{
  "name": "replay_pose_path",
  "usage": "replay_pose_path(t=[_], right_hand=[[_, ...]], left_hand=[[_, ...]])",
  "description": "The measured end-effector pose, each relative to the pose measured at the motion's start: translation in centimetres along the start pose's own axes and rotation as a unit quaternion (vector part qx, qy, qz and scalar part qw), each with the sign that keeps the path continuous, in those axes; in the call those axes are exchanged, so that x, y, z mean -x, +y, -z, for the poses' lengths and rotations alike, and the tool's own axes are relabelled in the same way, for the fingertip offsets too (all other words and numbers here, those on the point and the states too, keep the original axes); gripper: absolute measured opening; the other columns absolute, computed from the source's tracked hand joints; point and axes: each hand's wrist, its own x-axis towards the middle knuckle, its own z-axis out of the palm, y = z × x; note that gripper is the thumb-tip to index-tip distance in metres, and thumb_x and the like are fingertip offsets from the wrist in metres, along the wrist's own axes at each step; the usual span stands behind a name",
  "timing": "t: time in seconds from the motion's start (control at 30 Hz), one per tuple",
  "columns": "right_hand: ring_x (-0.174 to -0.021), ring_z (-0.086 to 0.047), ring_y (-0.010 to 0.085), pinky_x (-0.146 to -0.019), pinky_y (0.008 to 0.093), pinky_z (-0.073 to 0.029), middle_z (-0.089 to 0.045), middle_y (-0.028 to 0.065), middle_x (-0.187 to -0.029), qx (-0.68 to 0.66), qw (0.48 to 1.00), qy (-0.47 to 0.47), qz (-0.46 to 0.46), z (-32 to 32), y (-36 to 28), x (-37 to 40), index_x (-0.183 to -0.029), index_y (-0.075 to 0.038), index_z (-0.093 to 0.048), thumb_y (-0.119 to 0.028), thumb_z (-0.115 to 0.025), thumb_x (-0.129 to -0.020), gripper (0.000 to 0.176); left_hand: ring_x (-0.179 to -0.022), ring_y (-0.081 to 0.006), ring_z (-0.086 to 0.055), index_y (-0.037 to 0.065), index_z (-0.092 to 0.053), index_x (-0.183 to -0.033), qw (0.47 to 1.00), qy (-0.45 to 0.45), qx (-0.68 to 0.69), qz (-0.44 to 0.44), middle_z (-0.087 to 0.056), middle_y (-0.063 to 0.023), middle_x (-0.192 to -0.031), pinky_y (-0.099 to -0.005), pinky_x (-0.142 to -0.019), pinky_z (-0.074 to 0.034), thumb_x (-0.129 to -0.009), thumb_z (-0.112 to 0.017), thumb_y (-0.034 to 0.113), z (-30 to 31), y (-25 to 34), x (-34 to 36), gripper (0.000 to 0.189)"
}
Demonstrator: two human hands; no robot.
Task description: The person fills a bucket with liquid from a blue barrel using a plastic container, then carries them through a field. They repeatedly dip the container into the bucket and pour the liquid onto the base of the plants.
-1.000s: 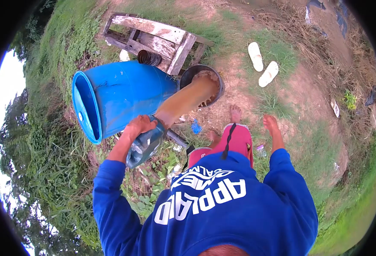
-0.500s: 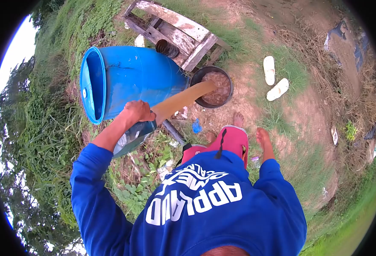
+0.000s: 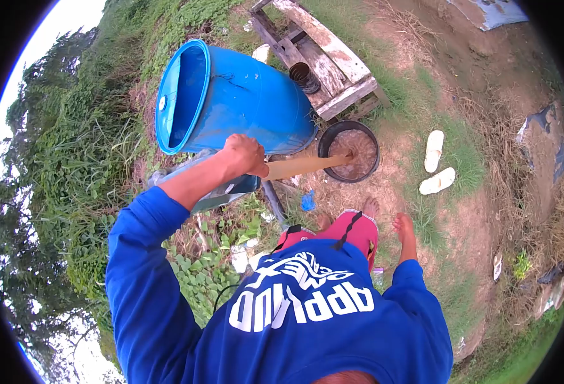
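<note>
My left hand (image 3: 243, 155) is shut on the neck end of a large clear plastic jug (image 3: 221, 193), which is tipped on its side. A thin brown stream of liquid (image 3: 301, 166) runs from the jug into a black bucket (image 3: 330, 137) on the dirt, which holds frothy brown liquid. My right hand (image 3: 405, 229) hangs by my side, empty, with the fingers loose. My blue sweatshirt fills the lower part of the view.
A blue plastic barrel (image 3: 243, 102) lies on its side right behind the jug, its mouth facing left. A weathered wooden pallet (image 3: 323, 51) lies beyond it. Two white sandals (image 3: 435, 163) rest on the ground right of the bucket. Thick weeds cover the left.
The brown stream has thinned from a wide flow to a narrow one. My left hand has lifted the jug higher and flatter, and the view has swung so barrel and bucket sit further right.
</note>
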Motion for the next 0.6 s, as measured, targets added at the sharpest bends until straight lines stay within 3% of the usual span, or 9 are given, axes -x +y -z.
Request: replay_pose_path(t=[0.13, 0.2, 0.27, 0.33, 0.37, 0.4, 0.47, 0.53, 0.6], right_hand=[[-0.071, -0.055, 0.0174, -0.060, 0.0353, -0.045, -0.055, 0.0008, -0.084, 0.021, 0.999, -0.007, -0.040, 0.1, 0.4, 0.5, -0.099, -0.016, -0.057, -0.036, -0.065, -0.078, 0.030], [-0.070, -0.055, 0.0176, -0.058, 0.0354, -0.045, -0.055, 0.0010, -0.084, 0.045, 0.997, 0.010, -0.064, 0.1, 0.1, 1.3, -0.098, -0.016, -0.058, -0.035, -0.064, -0.078, 0.028], [-0.069, -0.055, 0.0175, -0.057, 0.0353, -0.045, -0.055, 0.0012, -0.083, 0.027, 0.998, -0.037, -0.051, 1.1, -0.2, 2.2, -0.096, -0.016, -0.058, -0.034, -0.061, -0.079, 0.025], [-0.069, -0.055, 0.0175, -0.057, 0.0349, -0.044, -0.054, 0.0013, -0.084, 0.030, 0.998, -0.029, -0.049, 2.1, 0.2, 1.7, -0.096, -0.016, -0.058, -0.033, -0.061, -0.080, 0.024], [-0.069, -0.055, 0.0175, -0.056, 0.0346, -0.044, -0.054, 0.0014, -0.084, 0.025, 0.998, -0.021, -0.057, 2.4, 0.0, 1.3, -0.097, -0.016, -0.058, -0.033, -0.060, -0.080, 0.024], [-0.069, -0.055, 0.0175, -0.056, 0.0346, -0.044, -0.054, 0.0014, -0.084, 0.031, 0.998, -0.021, -0.045, 2.3, -1.2, 1.9, -0.097, -0.016, -0.058, -0.033, -0.060, -0.080, 0.024], [-0.069, -0.055, 0.0171, -0.055, 0.0339, -0.044, -0.055, 0.0017, -0.084, 0.028, 0.999, -0.001, -0.024, 2.0, -3.4, 4.1, -0.095, -0.015, -0.058, -0.034, -0.060, -0.080, 0.023], [-0.069, -0.055, 0.0170, -0.055, 0.0335, -0.044, -0.055, 0.0017, -0.083, 0.017, 1.000, 0.014, -0.012, 2.4, -4.5, 4.2, -0.094, -0.015, -0.057, -0.034, -0.061, -0.080, 0.024], [-0.069, -0.055, 0.0169, -0.055, 0.0331, -0.044, -0.054, 0.0017, -0.083, 0.007, 1.000, 0.029, -0.002, 2.7, -5.3, 4.7, -0.094, -0.014, -0.057, -0.034, -0.061, -0.081, 0.024]], left_hand=[[-0.086, -0.0360, -0.068, 0.001, -0.071, -0.089, 0.997, 0.062, 0.052, -0.010, -0.069, -0.0192, -0.088, -0.0438, -0.075, -0.054, -0.078, -0.051, 0.048, -0.4, -0.3, 0.4, 0.052], [-0.086, -0.0389, -0.067, 0.000, -0.071, -0.090, 0.973, 0.182, 0.144, 0.020, -0.068, -0.0216, -0.085, -0.0446, -0.078, -0.054, -0.081, -0.048, 0.050, -1.9, -1.4, -0.2, 0.055], [-0.079, -0.0410, -0.065, -0.002, -0.069, -0.087, 0.956, 0.204, 0.209, 0.023, -0.067, -0.0224, -0.081, -0.0461, -0.076, -0.053, -0.085, -0.046, 0.051, -4.8, -4.7, -1.4, 0.058], [-0.068, -0.0357, -0.063, -0.003, -0.065, -0.080, 0.851, 0.481, 0.186, -0.102, -0.062, -0.0175, -0.066, -0.0454, -0.068, -0.051, -0.086, -0.047, 0.055, -10.4, -9.1, -4.1, 0.060], [-0.060, -0.0311, -0.060, -0.003, -0.061, -0.078, 0.842, 0.381, 0.382, -0.020, -0.058, -0.0149, -0.061, -0.0424, -0.060, -0.048, -0.086, -0.049, 0.056, -9.2, -10.6, -1.7, 0.061], [-0.053, -0.0265, -0.057, -0.004, -0.058, -0.077, 0.786, 0.259, 0.559, 0.059, -0.054, -0.0124, -0.056, -0.0395, -0.052, -0.046, -0.086, -0.050, 0.057, -7.7, -12.2, 1.5, 0.062], [-0.045, -0.0145, -0.047, 0.001, -0.054, -0.074, 0.673, 0.296, 0.672, 0.086, -0.043, -0.0029, -0.050, -0.0291, -0.042, -0.038, -0.086, -0.053, 0.058, -9.6, -15.8, 4.4, 0.058], [-0.040, -0.0088, -0.039, 0.009, -0.050, -0.070, 0.540, 0.328, 0.768, 0.101, -0.038, 0.0024, -0.049, -0.0240, -0.037, -0.032, -0.086, -0.055, 0.056, -11.8, -19.4, 7.0, 0.050], [-0.039, -0.0067, -0.034, 0.015, -0.046, -0.067, 0.442, 0.353, 0.815, 0.124, -0.039, 0.0045, -0.050, -0.0214, -0.035, -0.028, -0.086, -0.057, 0.055, -14.3, -23.8, 9.4, 0.046]])
